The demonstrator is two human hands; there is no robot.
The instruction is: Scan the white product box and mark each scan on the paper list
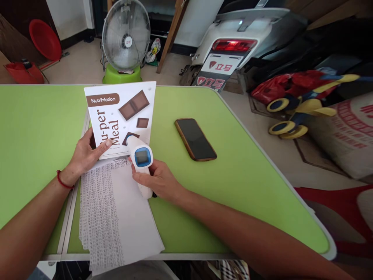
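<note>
My left hand [91,152] grips a white box [116,112] printed "NutriMotion" with pictures of chocolate pieces, its thumb on the front face. The box stands tilted up over the table. In my right hand [160,179] is a white infrared thermometer [142,156] with a blue-rimmed screen, held by its handle. Its far end points at the lower right part of the box, and I cannot tell whether they touch. The screen looks dark. Below both hands lies a stack of paper sheets [134,221], covered with handwriting on the left side and overhanging the near table edge.
A phone [196,139] in a brown case lies on the green table [241,186], right of the box. Beyond the table are a fan [126,39] on a green stool and a white scooter [227,50]. A red chair [335,217] stands at the right.
</note>
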